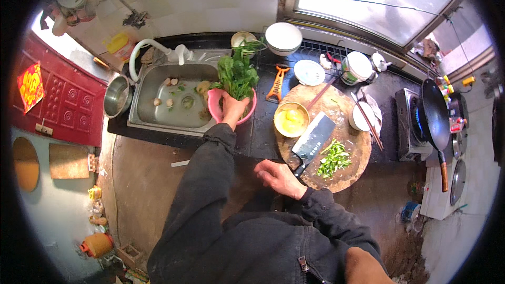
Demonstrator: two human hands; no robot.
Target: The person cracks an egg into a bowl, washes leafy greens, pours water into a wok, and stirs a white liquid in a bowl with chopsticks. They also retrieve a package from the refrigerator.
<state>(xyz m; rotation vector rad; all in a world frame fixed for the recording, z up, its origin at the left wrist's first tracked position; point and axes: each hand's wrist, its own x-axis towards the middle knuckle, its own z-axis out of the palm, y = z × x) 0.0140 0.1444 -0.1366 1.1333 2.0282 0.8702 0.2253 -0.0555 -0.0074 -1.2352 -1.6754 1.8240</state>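
Note:
My left hand [234, 107] reaches into a pink plastic basket [253, 111] at the sink's right edge. Its thumb and fingers close around the lower part of a bunch of leafy greens [238, 71]; the fingertips are partly hidden. My right hand [279, 177] hovers at the counter's front edge, empty, with fingers loosely bent. Beside it, apart from the fingers, is the black handle of a cleaver [314, 136]. The cleaver lies flat on a round wooden chopping board [357, 154], between chopped greens [334, 158] and a bowl of cracked eggs [291, 120].
Eggshells and leaf scraps lie in the steel sink [158, 86]. An orange peeler [278, 83], a white lidlike dish [309, 72] and a white bowl [283, 37] stand behind the board. Chopsticks rest across a white cup [360, 116]. At right, a wok [434, 114] sits over a blue flame.

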